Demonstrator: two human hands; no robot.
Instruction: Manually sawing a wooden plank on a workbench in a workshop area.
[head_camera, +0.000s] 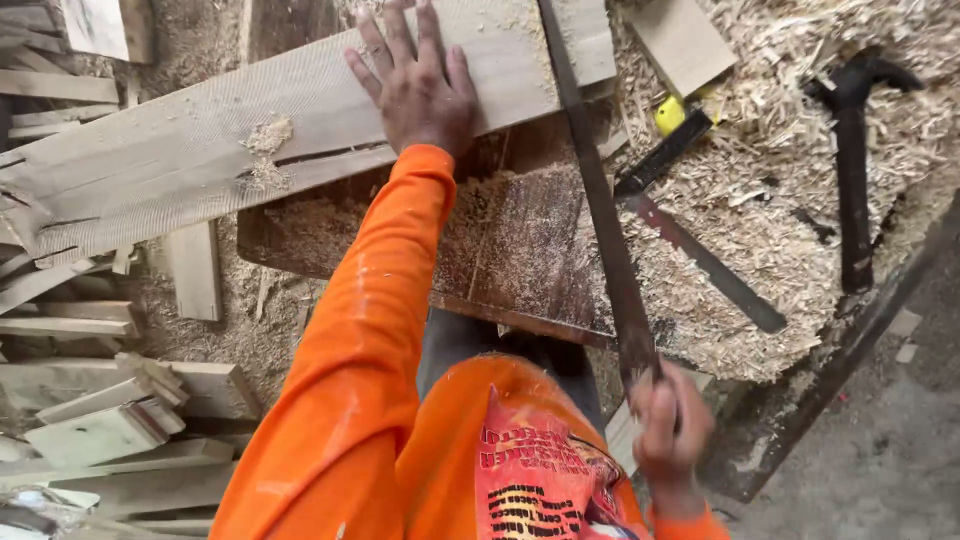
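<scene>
My left hand (420, 85) lies flat with fingers spread on a long pale wooden plank (200, 150) that rests across a dark wooden bench (510, 260). A split runs along the plank, and sawdust lies on it. My right hand (668, 425) is closed around the handle of a long hand saw (600, 200). The saw's dark blade reaches up and across the plank's right end. The right hand looks blurred. Both arms wear orange sleeves.
A try square (690, 240) with a black and yellow handle lies on wood shavings (780, 190) at the right. A dark hammer (855, 170) lies further right. Offcut boards (100, 420) are piled at the left. A small pale board (680, 40) sits at the top.
</scene>
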